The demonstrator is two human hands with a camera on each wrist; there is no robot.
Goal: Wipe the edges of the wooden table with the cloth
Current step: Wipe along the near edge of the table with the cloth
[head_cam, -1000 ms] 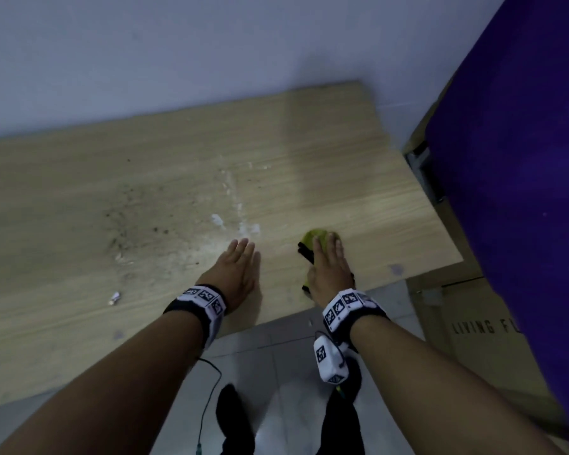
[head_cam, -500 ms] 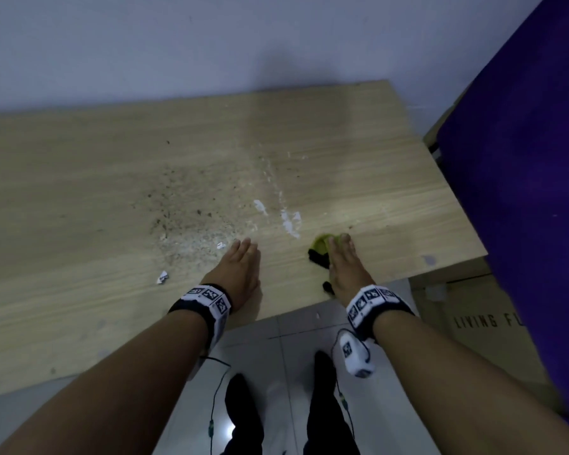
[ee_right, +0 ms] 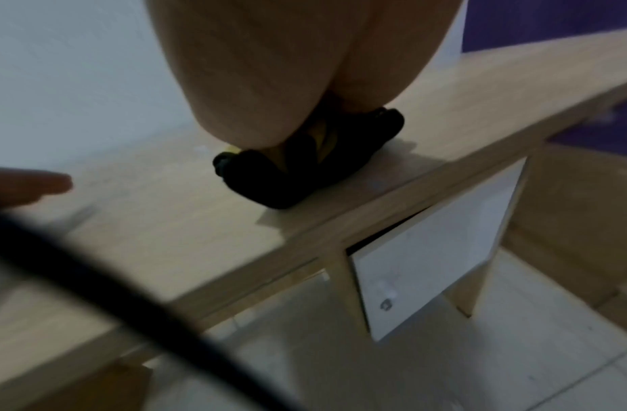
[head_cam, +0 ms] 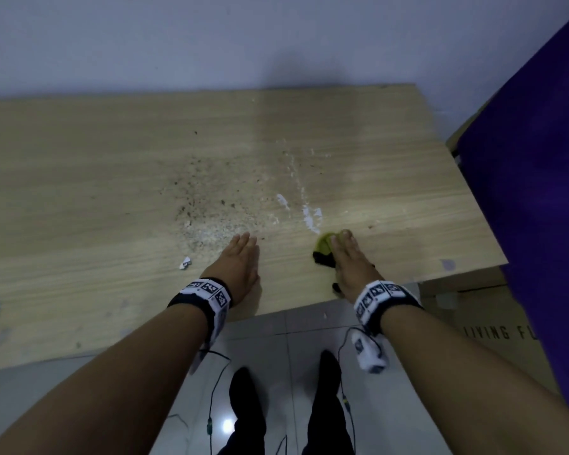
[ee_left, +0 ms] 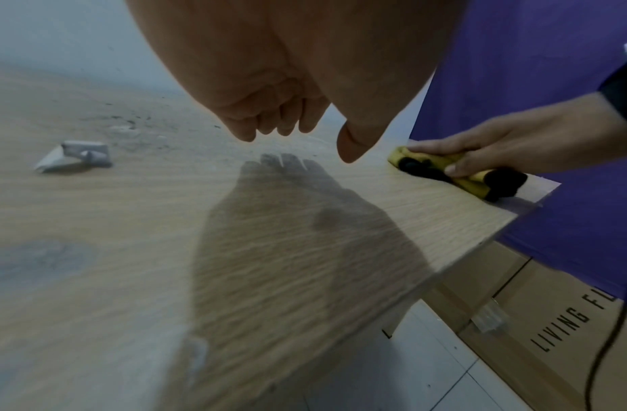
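The wooden table fills the head view, with its front edge running below my wrists. A crumpled yellow and black cloth lies near that front edge, right of centre. My right hand presses flat on it with straight fingers, seen from the side as the right hand over the cloth. In the right wrist view the cloth bulges out under the palm, close to the table's edge. My left hand is flat and empty beside it, with fingers just above the wood.
Dark crumbs and white smears mark the tabletop ahead of my hands. Paper scraps lie to the left. A purple surface and a cardboard box stand at the right. A white door hangs under the table.
My right hand has slid the cloth leftward along the front edge, closer to the white smears. The left hand has also shifted left over the table.
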